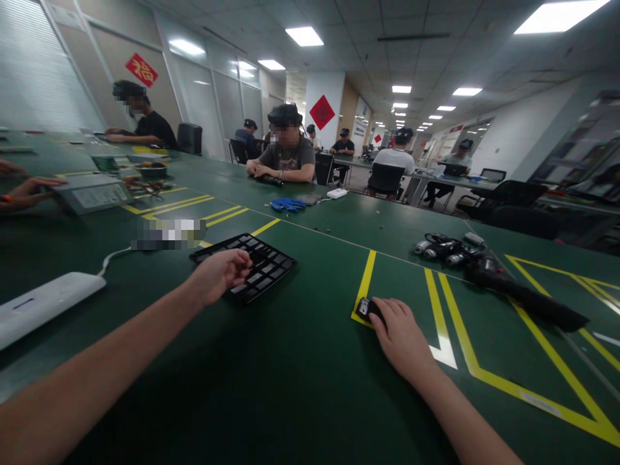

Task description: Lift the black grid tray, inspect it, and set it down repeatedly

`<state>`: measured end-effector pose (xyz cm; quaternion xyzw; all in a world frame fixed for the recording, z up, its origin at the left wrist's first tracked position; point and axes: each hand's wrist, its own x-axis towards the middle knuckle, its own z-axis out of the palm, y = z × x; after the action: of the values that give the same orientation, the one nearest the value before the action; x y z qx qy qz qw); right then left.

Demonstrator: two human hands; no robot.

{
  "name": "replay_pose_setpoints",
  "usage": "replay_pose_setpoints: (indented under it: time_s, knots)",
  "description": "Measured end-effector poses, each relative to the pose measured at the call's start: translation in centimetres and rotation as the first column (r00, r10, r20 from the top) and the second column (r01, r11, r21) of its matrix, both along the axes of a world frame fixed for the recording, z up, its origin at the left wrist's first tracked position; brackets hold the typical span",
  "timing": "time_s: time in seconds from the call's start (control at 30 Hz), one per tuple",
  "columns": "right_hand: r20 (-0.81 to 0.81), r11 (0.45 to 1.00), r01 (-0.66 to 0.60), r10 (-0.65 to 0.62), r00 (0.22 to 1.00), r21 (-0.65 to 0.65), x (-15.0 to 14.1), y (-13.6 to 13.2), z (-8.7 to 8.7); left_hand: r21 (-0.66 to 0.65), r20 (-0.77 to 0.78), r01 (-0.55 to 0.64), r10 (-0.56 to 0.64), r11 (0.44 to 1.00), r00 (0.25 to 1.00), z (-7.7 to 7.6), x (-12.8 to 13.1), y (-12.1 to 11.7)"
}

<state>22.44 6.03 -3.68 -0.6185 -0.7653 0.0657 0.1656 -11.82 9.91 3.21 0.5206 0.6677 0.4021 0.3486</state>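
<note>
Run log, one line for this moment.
left hand: at black grid | right hand: on black item, by yellow tape | blue glove: beyond grid

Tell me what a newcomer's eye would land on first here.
Probably the yellow tape on the green table, boldest at right. Next, the left hand, curled above a black gridded tray, and the right hand over a small black object at a tape corner. Beyond, a red diamond stands out on the pale pillar.

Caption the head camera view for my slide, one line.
Left hand at a black gridded panel, right hand on a small black object, green table below.
</note>
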Motion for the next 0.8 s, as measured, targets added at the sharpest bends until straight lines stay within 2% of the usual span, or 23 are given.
replay_pose_setpoints:
  time_s: [0.1,0.17,0.23,0.3,0.33,0.4,0.43,0.5,0.6,0.7,0.8]
  knots:
    - [-0.007,1.0,0.006,-0.006,1.0,-0.018,-0.1,-0.1,0.2,0.007,-0.215,-0.114,0.112,0.994,0.97,0.2,-2.7,1.3]
    - [-0.014,0.999,0.021,-0.021,1.0,-0.042,-0.2,-0.2,0.4,-0.004,-0.423,-0.126,0.112,0.992,0.899,-0.1,-3.9,2.0]
    - [-0.021,0.997,0.04,-0.042,0.999,-0.067,-0.2,-0.3,0.6,-0.078,-0.678,-0.097,0.019,0.992,0.735,-0.5,-4.5,2.4]
    - [-0.038,0.996,0.054,-0.057,0.998,-0.076,-0.1,-0.3,0.5,-0.165,-0.826,-0.058,-0.106,0.985,0.554,-1.0,-4.6,2.5]
    - [-0.056,0.996,0.056,-0.06,0.997,-0.073,-0.1,-0.3,0.4,-0.181,-0.854,-0.042,-0.135,0.983,0.503,-1.3,-4.6,2.5]
    - [-0.115,0.996,0.053,-0.061,0.991,-0.067,-0.1,-0.2,0.1,-0.154,-0.886,-0.025,-0.127,0.988,0.447,-1.6,-4.3,2.3]
    - [-0.158,0.997,0.046,-0.056,0.986,-0.062,-0.2,-0.2,0.0,-0.129,-0.891,-0.019,-0.107,0.991,0.441,-1.7,-4.0,2.1]
    - [-0.271,0.998,0.014,-0.028,0.962,-0.053,-0.7,-0.5,-0.3,-0.078,-0.871,0.006,-0.071,0.997,0.486,-2.0,-3.1,1.5]
    - [-0.467,0.995,-0.09,0.058,0.882,-0.046,-2.5,-1.3,-0.4,0.019,-0.764,0.151,-0.084,0.988,0.64,-2.7,-0.4,0.0]
    - [-0.612,0.982,-0.187,0.16,0.774,0.019,-4.2,-2.5,-0.5,0.115,-0.614,0.343,-0.205,0.932,0.762,-3.6,3.6,-2.1]
    - [-0.64,0.955,-0.252,0.293,0.71,0.158,-5.0,-3.4,-0.5,0.16,-0.475,0.519,-0.395,0.84,0.786,-4.3,7.1,-4.2]
